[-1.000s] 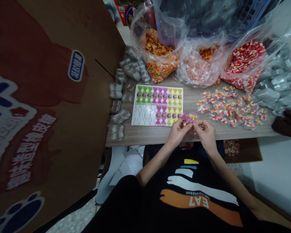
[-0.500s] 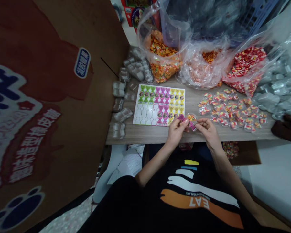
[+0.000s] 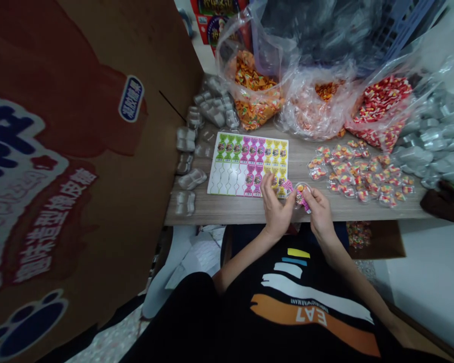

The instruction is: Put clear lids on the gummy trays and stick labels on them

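Note:
My right hand (image 3: pixel 321 212) pinches a small clear plastic candy pack (image 3: pixel 299 189), its thumb pressing on a pink label (image 3: pixel 305 203) laid over it. Orange and yellow candy shows through the plastic. My left hand (image 3: pixel 277 209) is open, fingers spread and raised, with its thumb at the pack's left side. One end of the label sticks out to the left near that thumb. Behind my left fingers lies a sheet of labels (image 3: pixel 229 176) in green, pink and yellow; its lower left part is bare white backing.
Several filled candy packs (image 3: pixel 363 174) lie to the right. Bags of orange candy (image 3: pixel 255 96) and red candy (image 3: pixel 382 106) stand behind. Empty clear shells sit in a left stack (image 3: pixel 185 201) and a right pile (image 3: pixel 435 146). A large cardboard box (image 3: pixel 155 151) walls the left side.
The pink label, held between both hands before, now lies on the candy pack. My left fingers have spread and lifted; my right hand has moved slightly left and down onto the pack.

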`<state>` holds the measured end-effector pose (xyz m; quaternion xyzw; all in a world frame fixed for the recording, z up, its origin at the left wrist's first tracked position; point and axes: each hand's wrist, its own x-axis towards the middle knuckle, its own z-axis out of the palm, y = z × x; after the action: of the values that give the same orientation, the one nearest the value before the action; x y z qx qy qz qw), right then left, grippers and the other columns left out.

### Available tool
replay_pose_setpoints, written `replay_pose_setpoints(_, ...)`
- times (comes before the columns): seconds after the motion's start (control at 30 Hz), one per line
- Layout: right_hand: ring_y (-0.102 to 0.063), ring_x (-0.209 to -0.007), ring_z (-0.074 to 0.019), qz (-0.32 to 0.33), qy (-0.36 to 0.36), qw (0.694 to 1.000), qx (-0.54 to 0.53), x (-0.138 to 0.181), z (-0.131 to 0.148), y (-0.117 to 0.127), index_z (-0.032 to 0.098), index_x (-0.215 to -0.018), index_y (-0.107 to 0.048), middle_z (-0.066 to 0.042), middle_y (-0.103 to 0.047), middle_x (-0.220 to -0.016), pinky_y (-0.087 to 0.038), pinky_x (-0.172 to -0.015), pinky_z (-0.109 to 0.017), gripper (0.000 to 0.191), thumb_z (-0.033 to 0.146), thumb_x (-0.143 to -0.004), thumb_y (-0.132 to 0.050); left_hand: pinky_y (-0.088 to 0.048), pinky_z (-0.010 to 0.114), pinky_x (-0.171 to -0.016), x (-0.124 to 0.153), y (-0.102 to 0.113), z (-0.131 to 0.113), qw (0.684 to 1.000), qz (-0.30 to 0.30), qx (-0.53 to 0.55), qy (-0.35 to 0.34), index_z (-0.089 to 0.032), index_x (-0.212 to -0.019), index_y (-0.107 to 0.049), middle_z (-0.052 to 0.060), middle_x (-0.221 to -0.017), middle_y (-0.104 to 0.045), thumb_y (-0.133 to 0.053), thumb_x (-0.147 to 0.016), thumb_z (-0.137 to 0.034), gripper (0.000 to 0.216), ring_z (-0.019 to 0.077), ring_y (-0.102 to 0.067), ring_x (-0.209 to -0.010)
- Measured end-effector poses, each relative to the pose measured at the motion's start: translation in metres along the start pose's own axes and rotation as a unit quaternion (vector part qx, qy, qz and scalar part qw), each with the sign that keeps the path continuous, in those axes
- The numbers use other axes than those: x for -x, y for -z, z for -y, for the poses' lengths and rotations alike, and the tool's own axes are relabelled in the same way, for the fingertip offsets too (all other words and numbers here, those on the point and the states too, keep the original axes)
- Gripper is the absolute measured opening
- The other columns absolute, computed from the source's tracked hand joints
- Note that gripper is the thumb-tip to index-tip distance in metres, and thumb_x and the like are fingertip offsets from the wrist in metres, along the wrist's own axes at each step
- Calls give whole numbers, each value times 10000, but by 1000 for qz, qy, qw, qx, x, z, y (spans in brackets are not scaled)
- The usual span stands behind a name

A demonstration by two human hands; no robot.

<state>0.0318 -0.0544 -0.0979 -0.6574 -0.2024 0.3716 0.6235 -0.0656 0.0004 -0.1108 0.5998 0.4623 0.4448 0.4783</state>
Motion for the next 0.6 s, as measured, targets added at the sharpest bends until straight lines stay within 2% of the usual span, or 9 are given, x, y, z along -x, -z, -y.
replay_pose_setpoints(0.07, -555, -716, -158, -2, 4, 1000, 8, 2, 1, -2, 240, -846, -670, 6, -655, -765, -449, -679, -281, 298, 535, -811, -698, -341, 508, -1159, 0, 3, -4, 992, -16, -73, -101, -218, -1282, -541, 160, -1532, -394, -706, -858, -307, 463, 312, -330, -1462)
replay_pose_setpoints(0.13, -552, -716, -156, -3, 8, 1000, 8, 3, 2, -3, 237, -844, -662, 6, -649, -766, -452, -681, -281, 302, 536, -814, -697, -246, 556, -1203, -2, 7, -6, 978, 2, -121, -172, -207, -1158, -619, 144, -1557, -376, -656, -888, -260, 277, 326, -251, -1509)
replay_pose_setpoints(0.2, -543, -705, -153, -3, 10, 1000, 6, 4, 3, -4, 236, -824, -648, 12, -624, -735, -446, -665, -276, 301, 532, -814, -702, -219, 572, -1211, -5, 9, -7, 968, 24, -149, -202, -206, -1030, -664, 120, -1549, -405, -618, -907, -224, 133, 322, -241, -1516)
replay_pose_setpoints(0.43, -481, -649, -130, 1, 13, 1000, -4, 6, 2, -4, 231, -759, -607, 26, -578, -707, -404, -629, -264, 310, 518, -818, -708, -248, 574, -1194, -7, 11, -4, 973, 40, -148, -174, -211, -923, -692, 109, -1457, -535, -582, -924, -218, 110, 301, -324, -1473)
replay_pose_setpoints(0.53, -488, -650, -131, 3, 17, 1000, 4, 6, 2, -5, 229, -747, -601, 27, -581, -703, -412, -637, -268, 336, 540, -810, -709, -300, 535, -1173, -8, 13, -4, 982, 56, -117, -135, -207, -876, -682, 115, -1358, -603, -566, -933, -222, 130, 281, -418, -1402)
replay_pose_setpoints(0.6, -488, -641, -132, 9, 18, 1000, 18, 5, 3, -3, 227, -746, -602, 28, -578, -691, -412, -627, -268, 348, 553, -810, -705, -345, 504, -1142, -11, 15, -5, 988, 92, -82, -96, -206, -852, -676, 115, -1277, -637, -555, -935, -217, 147, 265, -499, -1312)
